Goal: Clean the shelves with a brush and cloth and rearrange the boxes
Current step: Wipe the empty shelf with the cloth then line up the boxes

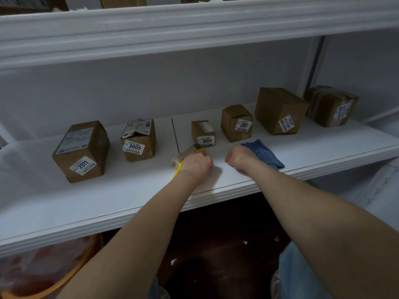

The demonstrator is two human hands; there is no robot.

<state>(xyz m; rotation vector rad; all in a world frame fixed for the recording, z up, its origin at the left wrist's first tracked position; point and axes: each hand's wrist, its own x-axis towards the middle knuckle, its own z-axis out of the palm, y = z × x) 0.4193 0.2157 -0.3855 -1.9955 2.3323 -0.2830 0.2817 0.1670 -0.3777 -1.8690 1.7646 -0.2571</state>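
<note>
Cardboard: six parcels stand along the white shelf (pixel 129 186), among them box 2011 (pixel 81 151), box 3005 (pixel 139 140), box 3004 (pixel 203 132) and box 2007 (pixel 236 123). Left hand (pixel 196 164) grips the yellow brush (pixel 185 154), bristles on the shelf, just before box 3004. Right hand (pixel 238 156), fingers curled, holds one end of the blue cloth (pixel 265 155), which lies flat on the shelf.

Six cardboard boxes were counted on the lower shelf (pixel 129 190): box 2011 (pixel 81 151), box 3005 (pixel 139 140), box 3004 (pixel 203 133), box 2007 (pixel 236 123), a larger box with a sideways label (pixel 280 111), and a taped box (pixel 331 105) at far right. Two white shelves were in view, counting the upper shelf (pixel 194 24). One brush (pixel 187 155). One blue cloth (pixel 264 155). Two hands: left hand (pixel 196 164), right hand (pixel 239 155). One orange tub (pixel 54 283) sat below. At least three white scraps (pixel 173 261) lay on the floor.
</note>
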